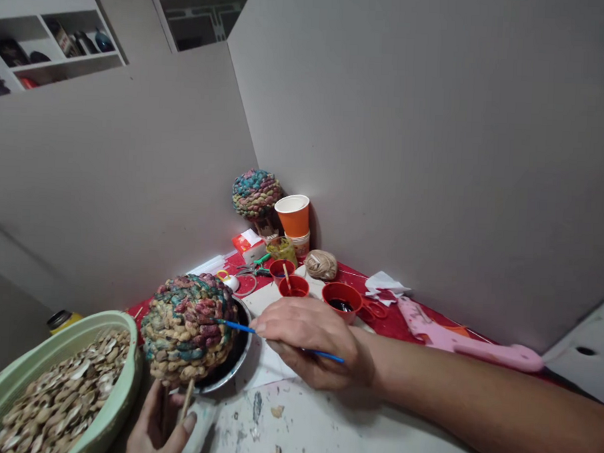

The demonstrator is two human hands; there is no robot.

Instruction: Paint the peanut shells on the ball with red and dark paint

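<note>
1. Right hand (307, 340) pinches a slim blue-handled paintbrush (238, 327) against a round, peanut-shell-covered, part-coloured ball (190, 328), right of a green oval plastic basket (108, 318).
2. Left hand (159, 430) grips pale wooden sticks (188, 398) beneath.
3. Advisable: steady sticks, light strokes into grooves.
4. Surface: lumpy, ridged shells.

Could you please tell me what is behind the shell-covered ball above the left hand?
Behind the shell-covered ball is a silver-rimmed bowl with a dark inside. Its right part shows; the ball covers the rest, so whatever lies there cannot be seen.
</note>
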